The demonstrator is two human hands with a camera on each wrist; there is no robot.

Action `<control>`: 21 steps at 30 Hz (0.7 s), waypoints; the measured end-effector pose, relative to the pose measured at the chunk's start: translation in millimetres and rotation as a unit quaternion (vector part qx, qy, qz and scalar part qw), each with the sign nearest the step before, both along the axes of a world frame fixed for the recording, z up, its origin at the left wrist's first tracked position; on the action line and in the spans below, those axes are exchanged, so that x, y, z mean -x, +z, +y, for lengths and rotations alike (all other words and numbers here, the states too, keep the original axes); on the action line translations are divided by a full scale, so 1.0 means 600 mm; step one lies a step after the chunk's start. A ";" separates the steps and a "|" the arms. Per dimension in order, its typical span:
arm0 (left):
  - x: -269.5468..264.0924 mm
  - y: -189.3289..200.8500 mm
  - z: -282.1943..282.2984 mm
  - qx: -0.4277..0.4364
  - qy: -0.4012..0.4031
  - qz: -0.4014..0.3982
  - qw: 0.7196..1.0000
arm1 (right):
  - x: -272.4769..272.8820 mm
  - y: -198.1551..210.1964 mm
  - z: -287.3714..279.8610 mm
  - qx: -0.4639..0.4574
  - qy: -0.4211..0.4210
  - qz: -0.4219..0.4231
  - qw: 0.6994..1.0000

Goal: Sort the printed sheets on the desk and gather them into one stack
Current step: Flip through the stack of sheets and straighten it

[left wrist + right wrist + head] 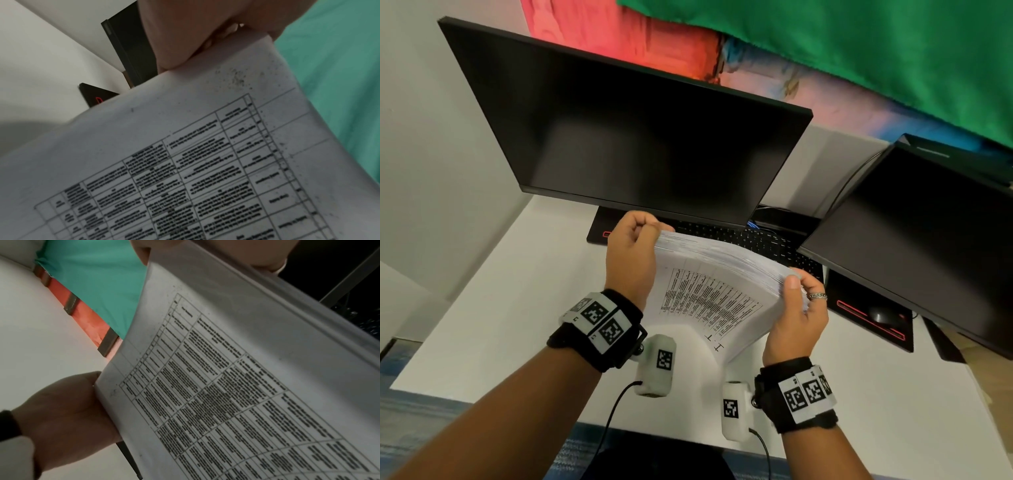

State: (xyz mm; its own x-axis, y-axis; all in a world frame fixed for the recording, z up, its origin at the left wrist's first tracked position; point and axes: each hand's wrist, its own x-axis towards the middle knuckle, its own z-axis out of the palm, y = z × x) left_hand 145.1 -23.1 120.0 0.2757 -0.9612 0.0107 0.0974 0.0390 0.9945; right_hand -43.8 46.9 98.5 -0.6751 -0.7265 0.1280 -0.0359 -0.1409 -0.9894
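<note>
Left hand (631, 255) grips the far-left end of the stack of printed sheets (717, 291), fingers curled over the top edge; right hand (796, 320) clamps the right end, thumb on the near face — stack held above the white desk (493, 308), bowed between the hands, printed table facing the person. Beyond it: black keyboard (756, 240) under the dark monitor (626, 126), a second monitor (924, 246) to the right over a mouse (880, 314) on a red-trimmed mouse pad (859, 308).
</note>
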 end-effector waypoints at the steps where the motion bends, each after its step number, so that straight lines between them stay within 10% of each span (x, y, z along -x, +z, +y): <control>1: 0.001 -0.001 0.000 0.005 -0.009 0.010 1.000 | 0.000 -0.001 0.000 -0.002 -0.002 0.000 1.000; 10: -0.042 -0.023 0.014 0.070 -0.205 -0.067 0.974 | 0.008 0.019 -0.013 0.006 -0.012 -0.015 1.000; 21: -0.043 -0.064 -0.010 -0.017 -0.249 -0.079 0.965 | 0.012 0.008 -0.015 0.006 -0.013 -0.062 0.998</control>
